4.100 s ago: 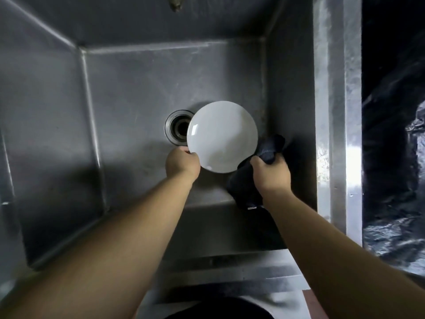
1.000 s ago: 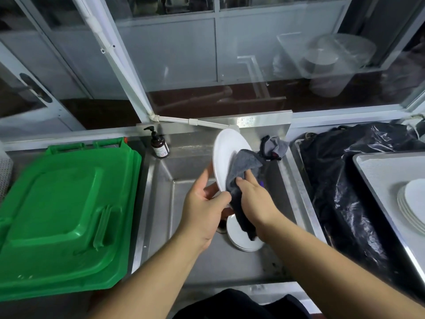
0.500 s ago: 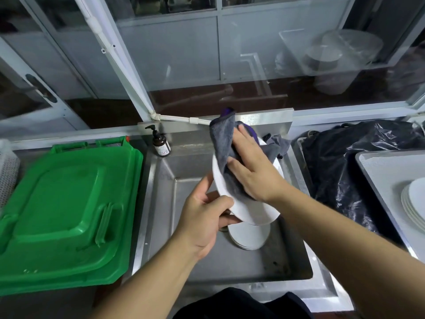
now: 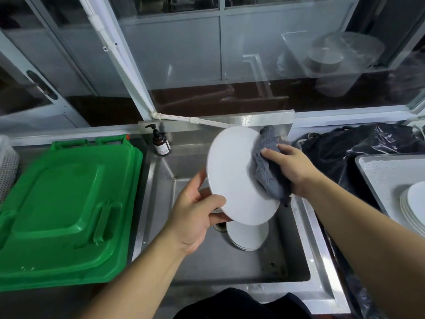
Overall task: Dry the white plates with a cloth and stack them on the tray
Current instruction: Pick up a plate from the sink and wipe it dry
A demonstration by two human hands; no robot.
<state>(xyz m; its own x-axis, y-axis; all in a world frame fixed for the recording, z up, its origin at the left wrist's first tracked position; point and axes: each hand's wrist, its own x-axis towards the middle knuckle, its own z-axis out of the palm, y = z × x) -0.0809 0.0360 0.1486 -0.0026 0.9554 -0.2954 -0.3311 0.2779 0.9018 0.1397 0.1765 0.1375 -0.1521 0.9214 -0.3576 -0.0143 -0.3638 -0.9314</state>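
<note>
A white plate [image 4: 232,178] is held tilted above the steel sink [image 4: 207,261]. My left hand [image 4: 195,215] grips its lower left rim. My right hand [image 4: 292,169] holds a grey cloth [image 4: 266,166] against the plate's right edge, thumb on top of the cloth. Below, a small stack of white plates [image 4: 247,236] lies on the sink floor, partly hidden by the held plate. At the far right a white tray [image 4: 379,171] carries a stack of white plates [image 4: 414,208], cut off by the frame edge.
A green plastic bin lid [image 4: 62,208] covers the counter left of the sink. A brown pump bottle [image 4: 161,143] stands at the sink's back left corner. A black plastic bag [image 4: 345,148] lies between sink and tray. Glass window panels rise behind.
My right hand slid the cloth from the top of the plate's face down to its right edge, uncovering most of the face. The plate now faces me more. My left hand keeps its hold.
</note>
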